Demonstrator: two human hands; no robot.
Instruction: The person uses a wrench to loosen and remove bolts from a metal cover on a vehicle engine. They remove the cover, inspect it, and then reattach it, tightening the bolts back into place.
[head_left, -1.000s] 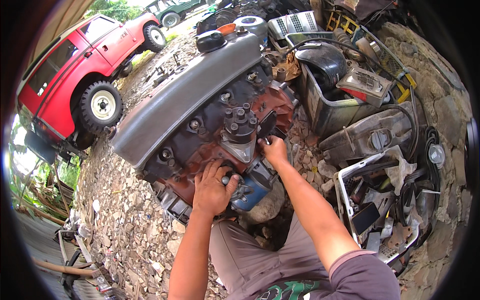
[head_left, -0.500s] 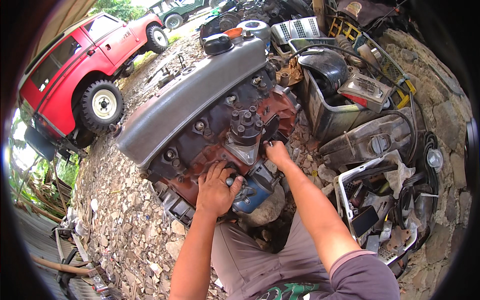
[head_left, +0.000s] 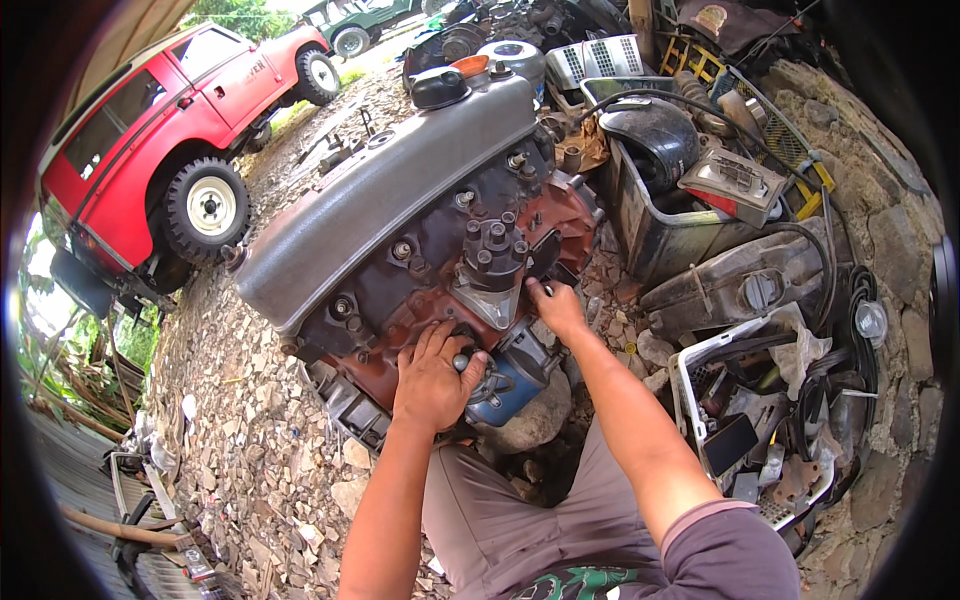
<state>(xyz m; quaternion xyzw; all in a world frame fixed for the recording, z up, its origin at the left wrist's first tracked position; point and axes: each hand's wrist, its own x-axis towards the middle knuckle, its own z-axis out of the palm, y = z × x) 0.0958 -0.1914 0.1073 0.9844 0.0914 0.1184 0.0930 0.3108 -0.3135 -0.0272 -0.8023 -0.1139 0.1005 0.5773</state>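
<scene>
I see a red off-road car (head_left: 170,150) parked at the upper left on stony ground (head_left: 250,460), the largest thing in view. Next in size is the engine block (head_left: 400,250), lying tilted across the middle of the picture on the loose stones, its long grey valve cover (head_left: 380,190) running from lower left to upper right, with a black filler cap (head_left: 440,88) near its far end. The block's side is rust-red and dark, studded with bolts. To the right stands a grey metal bin (head_left: 650,235) with a black helmet-like shell (head_left: 650,135) on top, and below it a white plastic crate (head_left: 700,370) full of scrap parts and belts.

On the near face of the engine sits a grey bracket with a cluster of black bolt heads (head_left: 492,250), and under it a blue cylindrical part (head_left: 505,388).

My left hand (head_left: 432,378) lies over the rusty lower face of the block, fingers spread and curled loosely around a small dark knob-like piece just beside the blue cylinder; I cannot tell how firmly it grips. My right hand (head_left: 555,308) rests at the lower right corner of the grey bracket, fingertips pressed to the metal; whether it pinches anything is hidden.
</scene>
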